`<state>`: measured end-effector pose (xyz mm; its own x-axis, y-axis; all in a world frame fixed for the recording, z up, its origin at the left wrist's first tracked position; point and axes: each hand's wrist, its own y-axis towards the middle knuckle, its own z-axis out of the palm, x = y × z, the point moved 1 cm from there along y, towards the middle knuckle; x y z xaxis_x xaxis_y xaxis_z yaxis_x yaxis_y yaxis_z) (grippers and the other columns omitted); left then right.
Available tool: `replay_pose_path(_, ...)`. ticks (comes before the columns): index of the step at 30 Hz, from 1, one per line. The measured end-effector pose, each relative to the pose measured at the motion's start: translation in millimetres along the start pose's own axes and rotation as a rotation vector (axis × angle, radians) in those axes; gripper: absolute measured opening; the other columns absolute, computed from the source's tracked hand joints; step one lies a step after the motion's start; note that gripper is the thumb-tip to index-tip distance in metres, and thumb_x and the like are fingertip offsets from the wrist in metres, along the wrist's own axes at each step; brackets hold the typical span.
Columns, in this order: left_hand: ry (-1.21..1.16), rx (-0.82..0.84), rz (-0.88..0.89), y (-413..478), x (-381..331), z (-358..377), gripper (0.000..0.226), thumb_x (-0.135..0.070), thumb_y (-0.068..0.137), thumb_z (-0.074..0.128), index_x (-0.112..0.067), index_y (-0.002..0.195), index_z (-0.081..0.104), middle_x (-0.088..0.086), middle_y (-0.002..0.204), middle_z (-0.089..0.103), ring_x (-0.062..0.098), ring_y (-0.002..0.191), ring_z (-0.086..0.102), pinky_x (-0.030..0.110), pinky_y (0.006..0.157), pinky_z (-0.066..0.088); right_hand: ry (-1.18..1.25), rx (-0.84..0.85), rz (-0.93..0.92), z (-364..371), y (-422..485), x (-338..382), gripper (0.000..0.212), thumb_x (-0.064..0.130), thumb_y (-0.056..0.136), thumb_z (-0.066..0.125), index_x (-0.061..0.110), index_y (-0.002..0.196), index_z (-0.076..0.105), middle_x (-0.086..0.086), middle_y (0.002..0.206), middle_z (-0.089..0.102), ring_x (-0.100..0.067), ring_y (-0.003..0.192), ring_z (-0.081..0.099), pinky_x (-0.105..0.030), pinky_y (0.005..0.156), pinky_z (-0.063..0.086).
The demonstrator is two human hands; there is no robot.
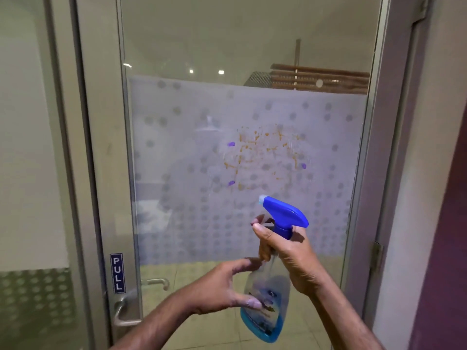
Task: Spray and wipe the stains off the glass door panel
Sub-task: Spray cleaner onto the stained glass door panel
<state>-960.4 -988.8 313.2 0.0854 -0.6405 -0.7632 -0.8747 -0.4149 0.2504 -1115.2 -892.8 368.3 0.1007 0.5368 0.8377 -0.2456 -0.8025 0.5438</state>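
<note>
The glass door panel (192, 157) has a frosted dotted band across its middle. Orange-brown splatter stains (262, 152) sit right of the band's centre, with three small purple marks around them. My right hand (290, 256) grips the neck of a clear spray bottle (267, 296) with a blue trigger head (283, 213), whose nozzle points up at the stains. A little blue liquid lies in the bottle's bottom. My left hand (225, 286) is curled beside the bottle's body, thumb and fingertips touching its left side.
A metal lever handle (123, 314) and a blue PULL sign (117, 272) are on the door's left stile. The door frame (394, 147) with a hinge (376, 256) stands at the right, next to a purple wall. A fixed glass side panel is at the left.
</note>
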Motion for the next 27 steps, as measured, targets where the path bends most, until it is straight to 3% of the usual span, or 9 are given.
replay_pose_path(8,-0.145,-0.017,-0.08,-38.6,-38.2,38.4,0.054,0.004,0.077,0.084,-0.017,0.123,0.066,-0.01,0.113,0.077,0.005,0.108,0.069,0.025,0.1,0.054,0.023,0.074,0.003,6.3,-45.1,36.9,0.027,0.033,0.086,0.079,0.011,0.1,0.07,-0.008,0.06,0.053,-0.021,0.055,0.05,-0.028,0.06,0.048)
replay_pose_path(12,-0.196,-0.117,-0.112,-60.5,-62.3,74.8,0.053,0.006,0.076,0.084,-0.01,0.122,0.065,0.003,0.121,0.077,0.014,0.113,0.071,0.035,0.105,0.055,0.001,0.069,0.001,-4.0,-77.8,53.1,0.031,0.035,0.084,0.081,0.016,0.107,0.072,-0.005,0.073,0.064,-0.018,0.067,0.061,-0.034,0.074,0.055)
replay_pose_path(15,-0.271,-0.221,-0.167,-83.7,-78.9,103.5,0.057,0.001,0.075,0.088,-0.004,0.125,0.063,0.008,0.126,0.075,0.023,0.122,0.069,0.038,0.107,0.054,-0.024,0.109,0.044,-15.5,-115.3,54.1,0.043,0.04,0.08,0.084,0.028,0.118,0.069,0.001,0.092,0.076,-0.011,0.086,0.072,-0.023,0.082,0.057)
replay_pose_path(20,-0.288,-0.433,-0.264,-135.9,-92.3,136.7,0.059,0.013,0.078,0.079,-0.002,0.13,0.058,0.01,0.131,0.073,0.026,0.123,0.069,0.048,0.11,0.051,-0.038,0.186,0.153,-26.4,-180.9,49.8,0.046,0.025,0.081,0.087,0.035,0.121,0.066,-0.003,0.108,0.077,-0.014,0.098,0.074,-0.024,0.079,0.059)
replay_pose_path(23,-0.305,-0.518,-0.3,-174.1,-105.7,149.0,0.057,-0.001,0.074,0.088,-0.005,0.124,0.062,0.01,0.128,0.074,0.024,0.121,0.07,0.044,0.107,0.055,-0.06,0.265,0.177,-16.3,-214.8,53.0,0.041,0.022,0.083,0.086,0.038,0.115,0.067,-0.001,0.105,0.078,-0.013,0.091,0.076,-0.023,0.074,0.059)
replay_pose_path(27,-0.242,-0.557,-0.342,-231.4,-131.1,155.6,0.052,-0.024,0.064,0.094,-0.026,0.11,0.07,-0.005,0.119,0.077,0.007,0.114,0.071,0.021,0.091,0.057,-0.08,0.388,0.226,14.4,-256.4,64.4,0.041,0.028,0.083,0.085,0.04,0.116,0.064,0.002,0.107,0.079,-0.015,0.093,0.078,-0.027,0.074,0.062)
